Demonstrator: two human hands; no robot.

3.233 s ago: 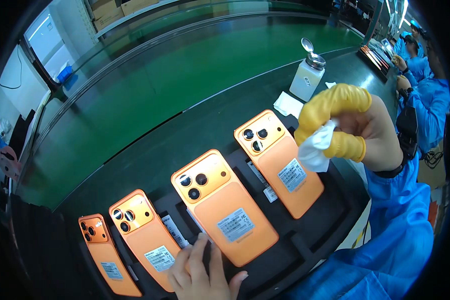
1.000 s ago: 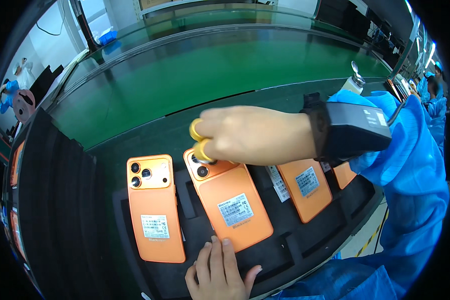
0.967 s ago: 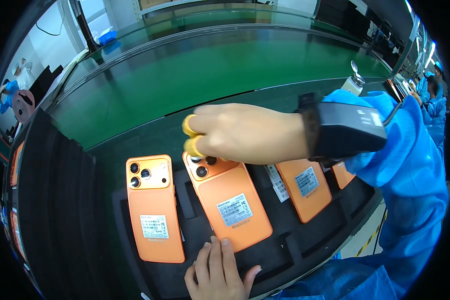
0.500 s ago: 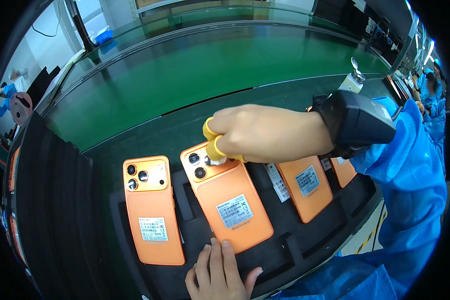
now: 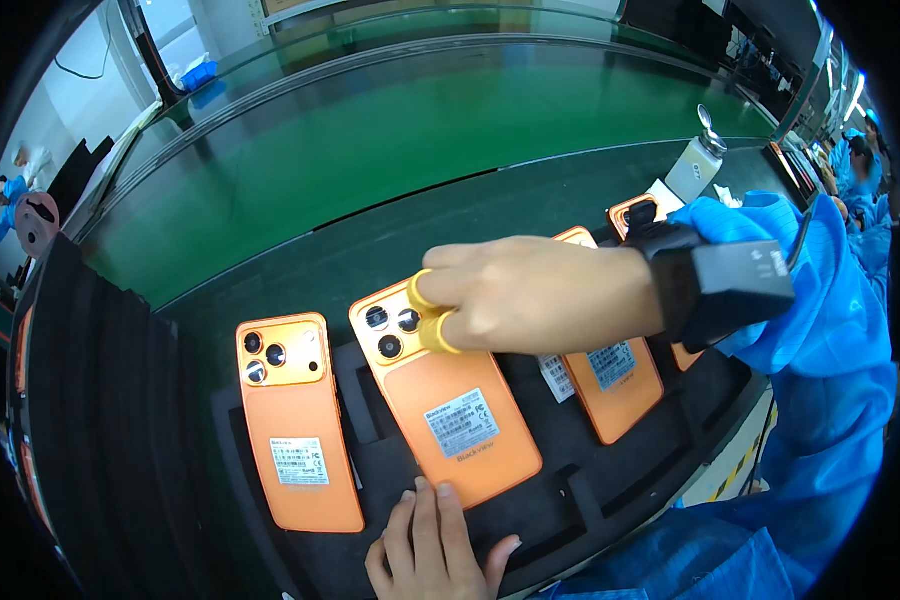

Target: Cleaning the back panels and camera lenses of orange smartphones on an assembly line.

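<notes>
An orange smartphone (image 5: 425,410) lies back up and tilted on a black foam tray (image 5: 570,490). My right hand (image 5: 530,295) is bent over its camera panel, yellow cots (image 5: 438,332) on its closed fingers. A small white wad showed at these fingertips a moment ago; now the fingers hide it. My left hand (image 5: 435,545) rests with fingers stretched out, their tips at the phone's lower edge. Another orange phone (image 5: 298,410) lies to the left, back up, with a white label. On the right is a third phone (image 5: 615,395), partly covered by my right forearm.
A black boxy device (image 5: 735,290) is strapped to my right wrist. Beyond it stands a white bottle (image 5: 692,170) with its metal lid up. Stacked black foam trays (image 5: 110,400) rise at the left. A green belt (image 5: 420,130) runs across the back; people in blue sit far right.
My right hand has shifted slightly down and right across the camera panel, and the white wad has gone out of sight. The left hand stays at the phone's lower edge.
</notes>
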